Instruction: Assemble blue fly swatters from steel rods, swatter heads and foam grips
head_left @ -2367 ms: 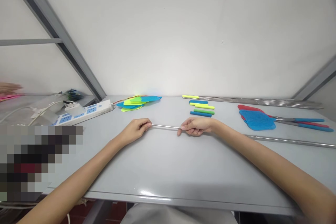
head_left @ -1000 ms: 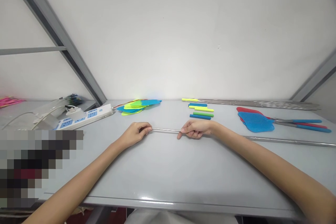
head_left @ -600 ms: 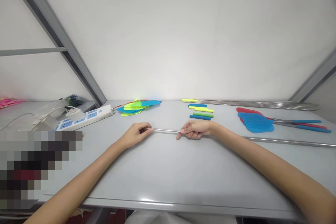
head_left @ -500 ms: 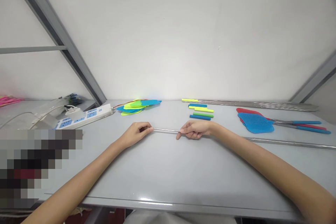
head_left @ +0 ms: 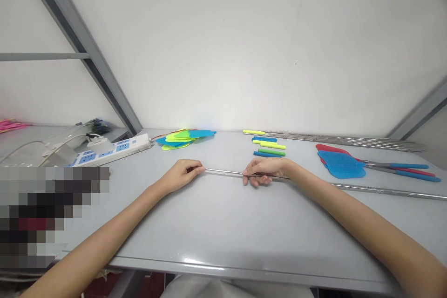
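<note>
A thin silvery telescopic metal rod [head_left: 223,171] runs sideways just above the table, growing thicker toward the right, where it passes behind my forearm. My left hand [head_left: 181,176] pinches its thin left end between thumb and fingers. Farther along, my right hand [head_left: 261,170] grips the same rod between thumb and forefinger, its other fingers curled loosely below. Right behind the right hand lie several short coloured tubes [head_left: 272,146] in yellow, green and blue. Fly swatters [head_left: 344,165] with blue and red heads rest beyond my right forearm.
Flat blue and yellow-green swatter heads [head_left: 188,136] are piled at the back left, beside a white power strip [head_left: 113,150] with plugs and cables. More metal rods [head_left: 366,141] lie along the wall at the back right. A pixelated patch covers the lower left.
My right hand has slid slightly right along the rod, and its forefinger no longer points down. A little more rod shows between the hands. The view has shifted slightly.
</note>
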Tool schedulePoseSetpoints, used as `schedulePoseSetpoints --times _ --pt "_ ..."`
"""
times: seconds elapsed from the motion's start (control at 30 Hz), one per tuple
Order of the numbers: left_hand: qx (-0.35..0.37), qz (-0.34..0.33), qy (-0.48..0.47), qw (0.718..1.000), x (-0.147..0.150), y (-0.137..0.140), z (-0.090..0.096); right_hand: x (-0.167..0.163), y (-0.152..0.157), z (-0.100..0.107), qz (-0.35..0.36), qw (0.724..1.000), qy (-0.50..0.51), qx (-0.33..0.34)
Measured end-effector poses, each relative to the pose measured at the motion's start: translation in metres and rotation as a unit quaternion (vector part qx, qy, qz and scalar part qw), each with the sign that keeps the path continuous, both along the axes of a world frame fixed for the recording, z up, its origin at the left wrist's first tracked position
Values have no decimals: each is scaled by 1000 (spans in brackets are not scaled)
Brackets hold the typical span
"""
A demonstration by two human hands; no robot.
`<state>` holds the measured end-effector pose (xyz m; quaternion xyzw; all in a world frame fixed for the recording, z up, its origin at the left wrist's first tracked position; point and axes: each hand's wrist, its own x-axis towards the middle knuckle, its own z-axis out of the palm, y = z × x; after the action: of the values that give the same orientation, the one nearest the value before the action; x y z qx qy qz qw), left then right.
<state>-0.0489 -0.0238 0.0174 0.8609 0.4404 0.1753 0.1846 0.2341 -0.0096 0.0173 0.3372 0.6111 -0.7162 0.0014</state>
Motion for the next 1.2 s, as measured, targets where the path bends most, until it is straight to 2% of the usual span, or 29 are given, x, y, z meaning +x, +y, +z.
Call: schedulePoseSetpoints --times 0.57,0.8,1.03,1.2 --pt "-4 12 -7 1000 2 0 0 0 0 0 -10 1000 1 2" --pt "-5 12 9 1000 2 1 -1 1 1 -1 -2 1000 -14 23" --pt "-6 9 17 1000 1 1 -3 1 2 -1 11 1000 -21 14" --pt "7 -6 27 1000 1 1 -4 -1 -1 -1 -13 1000 -20 8"
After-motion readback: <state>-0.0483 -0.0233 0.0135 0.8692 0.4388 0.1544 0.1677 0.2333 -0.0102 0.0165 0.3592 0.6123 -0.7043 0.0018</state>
